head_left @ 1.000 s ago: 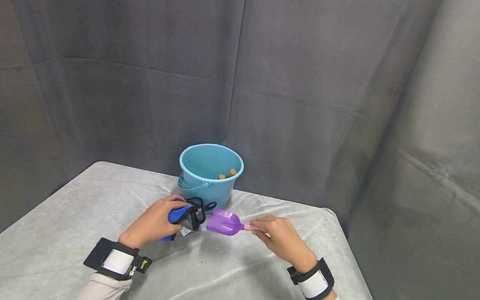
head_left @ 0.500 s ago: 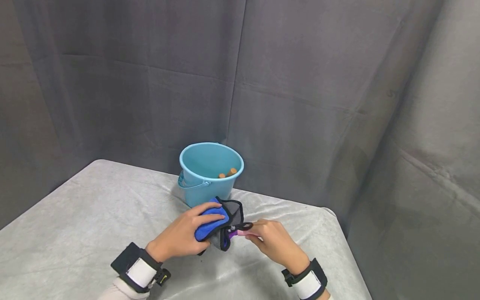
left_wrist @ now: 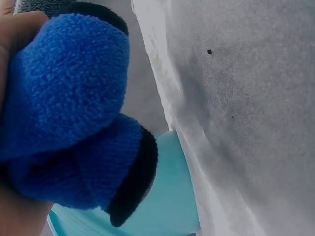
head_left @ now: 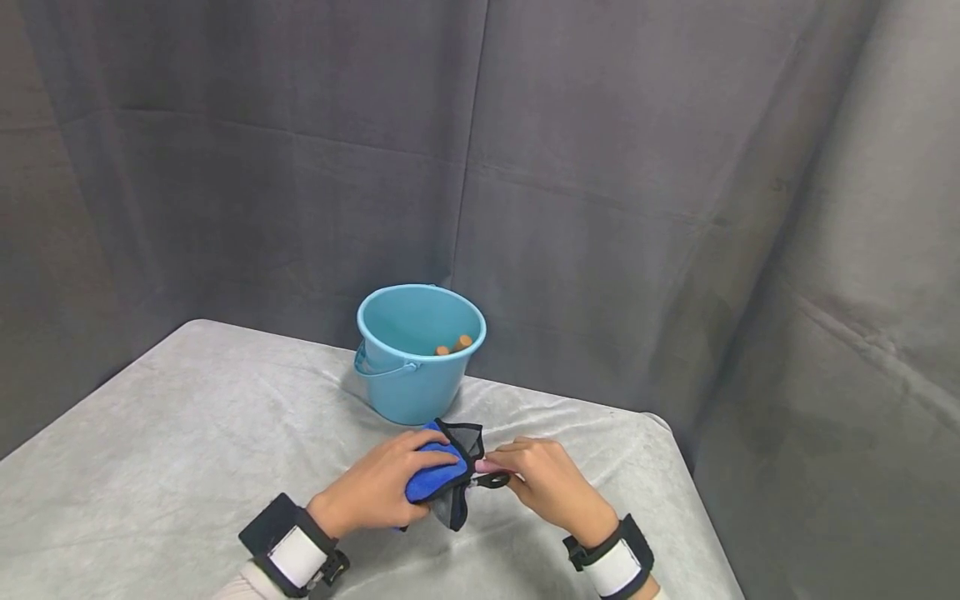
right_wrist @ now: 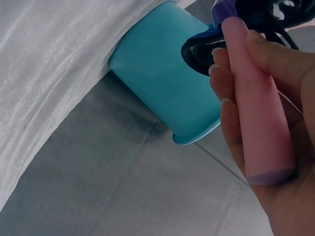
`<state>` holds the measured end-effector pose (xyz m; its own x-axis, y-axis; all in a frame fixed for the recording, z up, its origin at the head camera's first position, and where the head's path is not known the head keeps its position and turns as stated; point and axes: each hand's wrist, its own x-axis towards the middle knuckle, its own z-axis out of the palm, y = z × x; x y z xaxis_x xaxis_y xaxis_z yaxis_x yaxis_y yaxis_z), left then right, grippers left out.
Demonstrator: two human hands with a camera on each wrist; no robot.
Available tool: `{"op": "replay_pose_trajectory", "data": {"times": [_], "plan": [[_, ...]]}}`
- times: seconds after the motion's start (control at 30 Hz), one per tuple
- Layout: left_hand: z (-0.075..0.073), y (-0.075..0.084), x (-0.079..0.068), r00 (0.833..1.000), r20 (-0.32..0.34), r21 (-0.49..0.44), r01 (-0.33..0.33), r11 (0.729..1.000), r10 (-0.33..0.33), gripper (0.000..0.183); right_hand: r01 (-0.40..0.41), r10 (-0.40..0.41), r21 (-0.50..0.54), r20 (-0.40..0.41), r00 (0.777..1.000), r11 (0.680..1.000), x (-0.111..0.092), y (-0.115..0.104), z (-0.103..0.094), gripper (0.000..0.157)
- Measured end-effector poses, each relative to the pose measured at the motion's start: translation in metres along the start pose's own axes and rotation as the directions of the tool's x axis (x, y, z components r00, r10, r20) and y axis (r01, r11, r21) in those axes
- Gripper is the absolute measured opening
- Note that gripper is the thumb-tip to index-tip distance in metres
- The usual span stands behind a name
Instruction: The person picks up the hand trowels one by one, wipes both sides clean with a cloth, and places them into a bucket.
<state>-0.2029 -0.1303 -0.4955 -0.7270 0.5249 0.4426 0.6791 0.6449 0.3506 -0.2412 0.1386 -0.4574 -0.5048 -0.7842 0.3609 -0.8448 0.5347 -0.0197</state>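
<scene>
A folded blue-and-grey cloth (head_left: 435,482) with black edging is bunched in my left hand (head_left: 378,487), fingers over its top. Its fuzzy blue side (left_wrist: 74,83) fills much of the left wrist view. My right hand (head_left: 553,487) grips a toy shovel by its pink handle (right_wrist: 261,113), which lies across the curled fingers. The cloth is wrapped around the shovel's purple scoop, and only a bit of purple neck (right_wrist: 224,11) shows in the right wrist view. A black hanging loop (head_left: 492,480) of the cloth lies by the right fingertips.
Just beyond the hands a light blue bucket (head_left: 412,392) stands upright on the table, its handle hanging down. Orange cylindrical ends (head_left: 463,342) show inside it. The pale cloth-covered table (head_left: 187,433) ends at grey curtains (head_left: 300,208) behind and on the right.
My left hand has moved right with the cloth, from beside the shovel onto its scoop, covering it, then lowered slightly. The right hand has stayed nearly in place, still gripping the handle.
</scene>
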Motion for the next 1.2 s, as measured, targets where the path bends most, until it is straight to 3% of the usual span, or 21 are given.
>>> {"op": "replay_pose_trajectory", "data": {"times": [0.33,0.8,1.2], "plan": [[-0.003,-0.008,-0.001,1.000,0.028,-0.001,0.014,1.000,-0.014,0.059,-0.003,0.003,-0.007,-0.016,1.000,1.000,0.000,0.000,0.002,0.017],[-0.009,-0.020,-0.005,0.997,0.017,0.011,0.071,0.997,-0.071,0.060,-0.024,0.023,-0.023,-0.051,0.998,0.999,-0.002,0.002,-0.003,0.017],[-0.018,-0.038,-0.012,0.988,0.013,-0.048,0.156,0.987,-0.155,0.066,-0.019,0.016,-0.028,-0.103,0.995,0.999,-0.004,0.006,-0.007,0.018]]}}
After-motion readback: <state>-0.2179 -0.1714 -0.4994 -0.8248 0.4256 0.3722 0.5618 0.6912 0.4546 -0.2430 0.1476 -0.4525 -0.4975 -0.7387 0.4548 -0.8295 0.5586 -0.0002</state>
